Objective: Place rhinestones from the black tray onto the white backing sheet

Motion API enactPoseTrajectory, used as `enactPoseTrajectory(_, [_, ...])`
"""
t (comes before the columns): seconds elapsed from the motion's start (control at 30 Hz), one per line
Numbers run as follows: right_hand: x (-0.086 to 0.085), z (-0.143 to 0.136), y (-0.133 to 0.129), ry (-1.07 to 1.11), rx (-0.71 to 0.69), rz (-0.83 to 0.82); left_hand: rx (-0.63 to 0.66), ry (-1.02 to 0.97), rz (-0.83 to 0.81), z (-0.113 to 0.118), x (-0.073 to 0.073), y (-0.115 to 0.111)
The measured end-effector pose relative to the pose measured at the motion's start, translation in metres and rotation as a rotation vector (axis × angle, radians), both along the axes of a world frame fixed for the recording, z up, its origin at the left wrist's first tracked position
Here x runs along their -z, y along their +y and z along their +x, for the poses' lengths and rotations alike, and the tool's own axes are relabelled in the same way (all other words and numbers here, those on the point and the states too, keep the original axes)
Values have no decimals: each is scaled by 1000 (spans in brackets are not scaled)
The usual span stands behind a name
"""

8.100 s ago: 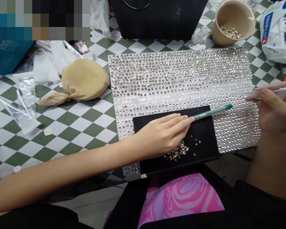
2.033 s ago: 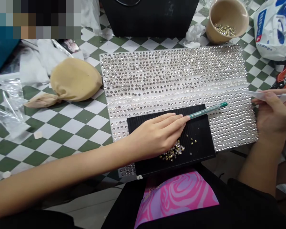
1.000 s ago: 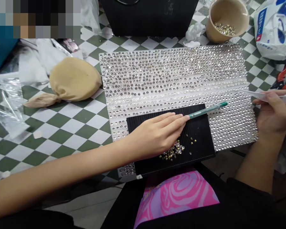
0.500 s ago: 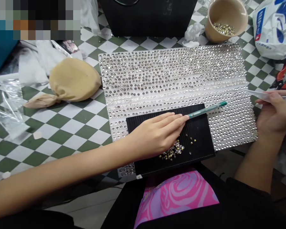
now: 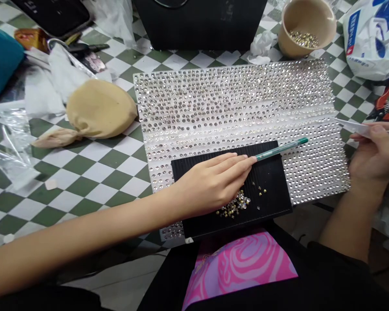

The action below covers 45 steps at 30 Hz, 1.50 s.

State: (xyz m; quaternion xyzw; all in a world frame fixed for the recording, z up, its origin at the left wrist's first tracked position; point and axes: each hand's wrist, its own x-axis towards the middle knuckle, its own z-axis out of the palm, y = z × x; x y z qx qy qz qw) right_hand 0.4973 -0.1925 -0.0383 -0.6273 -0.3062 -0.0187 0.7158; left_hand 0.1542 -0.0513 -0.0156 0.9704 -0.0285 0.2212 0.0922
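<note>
Your R hand (image 5: 377, 157) pinches thin white strip (image 5: 353, 125); L hand (image 5: 218, 183), fingers straight, grip on slim green pen (image 5: 282, 149) unclear, could sweep loose gold/silver stones (image 5: 236, 205) off blk ribbed tray (image 5: 274, 201) if it slides.

The left hand (image 5: 214, 183) is palm down, fingers (image 5: 237, 167) outstretched, its forearm (image 5: 94, 233) straight behind. Well apart, the right hand (image 5: 372, 162) pinches, thumb (image 5: 378, 133) over bent fingers.

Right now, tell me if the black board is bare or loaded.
Loaded: the black board bears a pile of loose gems beside the left hand, others scattered.
</note>
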Motion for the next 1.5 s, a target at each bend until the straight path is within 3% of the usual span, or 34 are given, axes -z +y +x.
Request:
enactPoseTrajectory(0.4, [-2, -4, 1, 22, -36, -31, 0, -9, 0, -1, 0, 0])
enactPoseTrajectory(1.5, [0, 2, -1, 29, 67, -18, 0, 9, 5, 0, -1, 0])
